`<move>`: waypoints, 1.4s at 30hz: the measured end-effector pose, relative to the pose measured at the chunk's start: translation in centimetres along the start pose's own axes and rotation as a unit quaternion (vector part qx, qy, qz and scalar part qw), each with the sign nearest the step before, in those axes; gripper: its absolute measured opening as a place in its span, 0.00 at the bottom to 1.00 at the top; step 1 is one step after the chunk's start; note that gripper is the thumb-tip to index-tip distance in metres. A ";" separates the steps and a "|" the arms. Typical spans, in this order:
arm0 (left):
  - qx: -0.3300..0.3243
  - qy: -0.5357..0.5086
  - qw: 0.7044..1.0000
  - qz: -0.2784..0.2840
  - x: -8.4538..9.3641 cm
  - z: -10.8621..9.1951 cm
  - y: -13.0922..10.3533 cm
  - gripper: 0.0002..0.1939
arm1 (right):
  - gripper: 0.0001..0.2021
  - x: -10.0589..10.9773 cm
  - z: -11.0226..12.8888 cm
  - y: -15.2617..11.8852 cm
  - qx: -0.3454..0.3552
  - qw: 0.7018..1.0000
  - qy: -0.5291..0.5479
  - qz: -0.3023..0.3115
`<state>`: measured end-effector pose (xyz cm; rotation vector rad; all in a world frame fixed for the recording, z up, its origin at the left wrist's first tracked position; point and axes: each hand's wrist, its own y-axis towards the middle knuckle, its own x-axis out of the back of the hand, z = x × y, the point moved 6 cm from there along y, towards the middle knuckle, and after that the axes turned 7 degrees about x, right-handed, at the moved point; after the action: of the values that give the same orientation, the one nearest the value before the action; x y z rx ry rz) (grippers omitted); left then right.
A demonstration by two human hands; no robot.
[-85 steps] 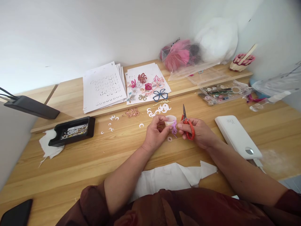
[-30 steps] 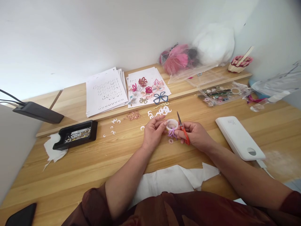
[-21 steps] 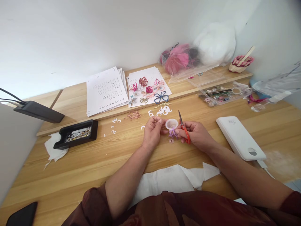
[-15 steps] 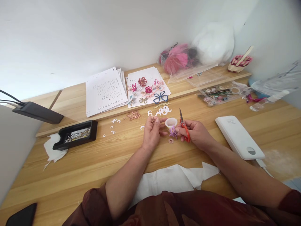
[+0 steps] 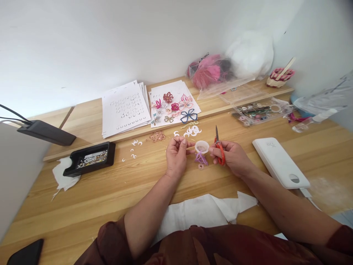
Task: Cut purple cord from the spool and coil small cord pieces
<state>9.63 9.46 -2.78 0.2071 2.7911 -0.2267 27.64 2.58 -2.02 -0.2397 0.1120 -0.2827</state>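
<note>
1. While the right hand (image 5: 233,156) grips red-handled scissors (image 5: 217,142), blades upward, the left hand (image 5: 177,155) is curled; whether it holds anything cannot be determined.
2. Purple ornament (image 5: 201,158): between the hands, at the near side of the white cup (image 5: 202,142).

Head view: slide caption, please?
Right hand holding scissors, left hand beside a cup and purple piece, over a wooden desk dotted with white crescents.

Dark maroon top (image 5: 179,246), faint lighter patches (image 5: 202,252) at front. 2 loose sleeves (image 5: 342,238); left cuff (image 5: 109,233) bunched.
</note>
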 end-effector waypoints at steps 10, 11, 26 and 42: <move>0.039 0.005 0.999 0.023 -0.8 0.0 -1.0 0.24 | 0.22 1.5 2.5 -0.9 0.230 0.958 -0.141 -0.097; 0.032 0.015 0.999 0.025 -0.9 -0.1 -1.1 0.24 | 0.23 1.4 2.6 -1.2 0.250 0.946 -0.179 -0.101; 0.099 0.016 0.992 0.074 -1.8 -0.4 -2.0 0.24 | 0.12 1.6 2.8 -0.3 0.288 0.907 -0.293 -0.096; 0.197 -0.042 0.979 -0.001 0.4 -0.5 -5.9 0.31 | 0.09 2.2 4.7 -1.9 0.358 0.887 -0.245 -0.159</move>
<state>8.06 3.85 -1.68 0.2800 2.6348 -0.7724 29.95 1.18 2.81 0.4173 -0.5368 -0.5611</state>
